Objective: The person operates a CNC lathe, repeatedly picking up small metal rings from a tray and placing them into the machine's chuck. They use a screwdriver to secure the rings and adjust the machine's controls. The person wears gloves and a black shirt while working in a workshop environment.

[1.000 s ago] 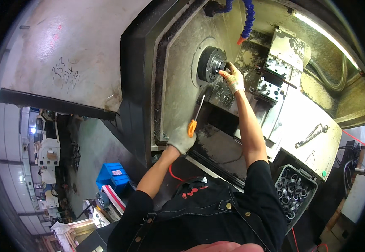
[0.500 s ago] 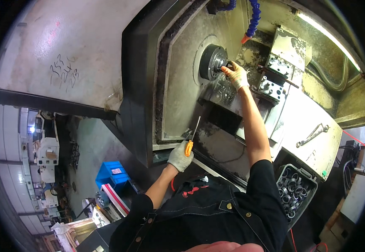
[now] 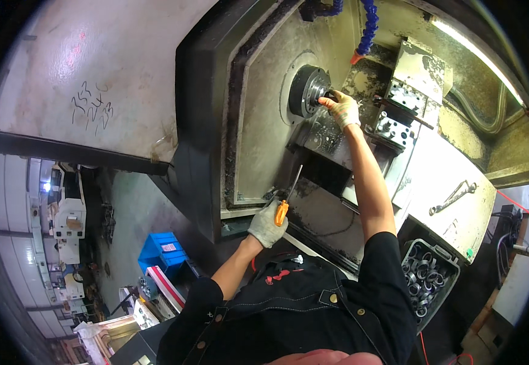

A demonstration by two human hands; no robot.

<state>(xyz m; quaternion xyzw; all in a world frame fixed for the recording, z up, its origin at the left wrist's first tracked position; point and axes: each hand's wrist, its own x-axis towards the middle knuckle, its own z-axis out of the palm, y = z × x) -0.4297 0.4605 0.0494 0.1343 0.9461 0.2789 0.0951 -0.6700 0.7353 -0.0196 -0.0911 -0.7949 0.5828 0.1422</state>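
Note:
My gloved right hand (image 3: 342, 110) reaches up to the front of the round dark lathe chuck (image 3: 306, 91). Its fingers close around a small part at the chuck's centre, mostly hidden by the fingers; I cannot tell its kind. Lower and to the left, my gloved left hand (image 3: 268, 225) grips a screwdriver by its orange handle (image 3: 281, 213). The screwdriver's thin metal shaft (image 3: 297, 180) points up toward the chuck, apart from it.
Right of the chuck stand tool holder blocks (image 3: 393, 126). A wrench (image 3: 453, 198) lies on the pale machine cover. A grey bin (image 3: 457, 267) of metal rings sits at lower right. A blue crate (image 3: 163, 254) is at lower left, and a blue coolant hose (image 3: 369, 27) hangs above.
My left hand has moved slightly right with the screwdriver, whose shaft now leans further right. My right hand stays at the chuck's centre with its fingers slightly shifted.

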